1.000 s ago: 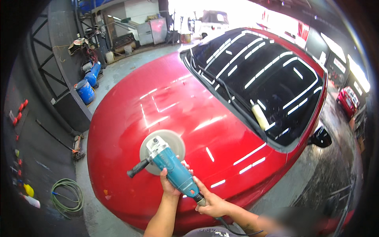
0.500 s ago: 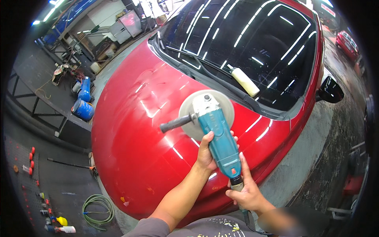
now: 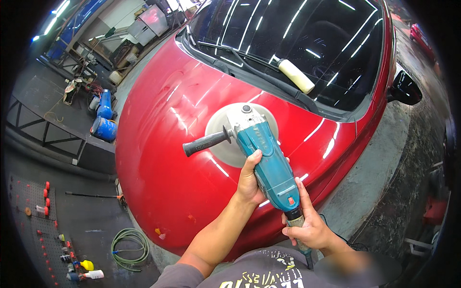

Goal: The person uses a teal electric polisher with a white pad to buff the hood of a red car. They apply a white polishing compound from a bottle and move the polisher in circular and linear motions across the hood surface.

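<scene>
A teal polishing machine (image 3: 269, 165) with a silver head lies across the middle of a red car hood (image 3: 158, 158), its round pale pad (image 3: 218, 129) against the paint. My left hand (image 3: 252, 180) wraps round the machine's body, the thumb on top near its middle. Farther back, my right hand (image 3: 309, 225) grips the rear handle, where the cord comes out. The black side handle (image 3: 206, 142) sticks out to the left with no hand on it. Part of the pad is hidden under the machine.
A pale yellow squeeze bottle (image 3: 296, 77) rests on its side by the wipers, at the base of the windshield (image 3: 288, 33). The side mirror (image 3: 406, 88) juts out at right. Blue tanks (image 3: 103, 128), a coiled green hose (image 3: 130, 248) and a pegboard (image 3: 33, 206) are at left.
The polisher has shifted slightly left across the hood, with both hands still on it. The view has moved a little too.
</scene>
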A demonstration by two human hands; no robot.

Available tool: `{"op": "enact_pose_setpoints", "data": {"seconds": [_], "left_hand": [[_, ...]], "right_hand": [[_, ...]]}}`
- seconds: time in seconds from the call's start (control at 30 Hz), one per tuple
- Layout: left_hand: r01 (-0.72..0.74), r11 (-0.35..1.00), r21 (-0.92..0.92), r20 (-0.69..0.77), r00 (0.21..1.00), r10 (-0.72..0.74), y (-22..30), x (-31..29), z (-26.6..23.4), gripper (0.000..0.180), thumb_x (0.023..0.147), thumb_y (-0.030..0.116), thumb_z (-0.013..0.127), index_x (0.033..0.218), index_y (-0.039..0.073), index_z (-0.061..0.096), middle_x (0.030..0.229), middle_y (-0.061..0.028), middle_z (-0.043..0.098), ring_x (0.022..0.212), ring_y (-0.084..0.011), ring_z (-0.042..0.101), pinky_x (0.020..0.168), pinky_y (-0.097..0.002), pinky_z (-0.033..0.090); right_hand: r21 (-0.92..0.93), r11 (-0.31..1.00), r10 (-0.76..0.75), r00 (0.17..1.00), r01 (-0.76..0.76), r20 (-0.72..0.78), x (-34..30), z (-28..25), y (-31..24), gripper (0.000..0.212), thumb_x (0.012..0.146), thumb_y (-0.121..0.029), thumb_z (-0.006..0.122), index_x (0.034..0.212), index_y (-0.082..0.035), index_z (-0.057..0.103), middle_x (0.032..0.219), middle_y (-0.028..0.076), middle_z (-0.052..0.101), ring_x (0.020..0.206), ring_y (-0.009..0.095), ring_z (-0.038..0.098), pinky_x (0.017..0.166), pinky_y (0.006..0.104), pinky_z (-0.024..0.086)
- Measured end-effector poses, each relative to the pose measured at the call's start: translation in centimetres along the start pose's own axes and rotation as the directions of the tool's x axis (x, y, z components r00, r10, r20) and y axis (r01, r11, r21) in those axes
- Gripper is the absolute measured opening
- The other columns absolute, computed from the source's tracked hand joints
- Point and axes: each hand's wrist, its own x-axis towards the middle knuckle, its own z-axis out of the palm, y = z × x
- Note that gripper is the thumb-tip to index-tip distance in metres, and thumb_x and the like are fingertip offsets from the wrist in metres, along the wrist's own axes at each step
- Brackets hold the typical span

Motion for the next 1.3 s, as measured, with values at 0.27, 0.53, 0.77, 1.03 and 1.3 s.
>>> {"op": "enact_pose_setpoints", "data": {"seconds": [0.27,0.53,0.77,1.03,1.3], "left_hand": [[-0.095,0.995,-0.041,-0.040,0.995,0.093,1.2,-6.2,-4.4,0.075,0.099,0.056,0.069,0.149,0.002,0.053,0.133,-0.0181,0.067,0.125,-0.0376,0.070,0.108,-0.0604,0.060],[-0.392,0.915,-0.094,-0.140,0.915,0.378,4.0,-13.9,-11.9,0.079,0.099,0.060,0.068,0.153,0.005,0.049,0.134,-0.0178,0.068,0.127,-0.0349,0.068,0.112,-0.0603,0.056],[-0.482,0.861,-0.164,-0.145,0.875,0.462,6.0,-14.9,-14.7,0.081,0.096,0.060,0.070,0.154,0.007,0.050,0.133,-0.0158,0.068,0.128,-0.0353,0.067,0.110,-0.0603,0.057],[-0.168,0.966,-0.198,0.003,0.985,0.172,3.3,-2.5,-5.5,0.086,0.092,0.058,0.078,0.151,0.003,0.050,0.136,-0.0196,0.066,0.126,-0.0374,0.069,0.111,-0.0594,0.058],[-0.125,0.935,-0.332,0.132,0.975,0.178,2.8,12.6,-0.1,0.052,0.100,0.044,0.076,0.133,0.007,0.059,0.114,-0.0100,0.069,0.105,-0.0230,0.073,0.095,-0.0440,0.064]], "right_hand": [[-0.032,0.995,0.100,0.987,-0.097,0.128,0.5,3.8,2.3,0.131,0.091,0.009,0.071,0.175,-0.034,-0.020,0.110,0.012,0.058,0.067,0.014,0.064,0.054,0.0303,0.057],[-0.234,0.972,0.110,0.931,-0.027,0.349,5.3,9.1,5.2,0.121,0.091,0.004,0.072,0.179,-0.020,-0.008,0.178,0.019,0.024,0.091,0.015,0.064,0.080,0.0317,0.056],[-0.360,0.933,0.134,0.903,0.025,0.409,8.4,10.9,4.6,0.119,0.093,-0.004,0.075,0.179,-0.017,-0.007,0.176,0.029,0.029,0.145,0.032,0.054,0.117,0.0396,0.045],[-0.737,0.674,0.035,0.999,-0.041,-0.023,4.6,3.6,-2.8,0.112,0.097,-0.012,0.073,0.177,-0.011,-0.006,0.133,0.036,0.070,0.119,0.052,0.073,0.102,0.0515,0.056],[-0.955,0.293,-0.301,0.945,-0.035,-0.127,8.3,-1.3,-11.0,0.095,0.102,-0.012,0.074,0.177,-0.011,0.016,0.134,0.037,0.069,0.125,0.053,0.069,0.104,0.0475,0.056]]}}
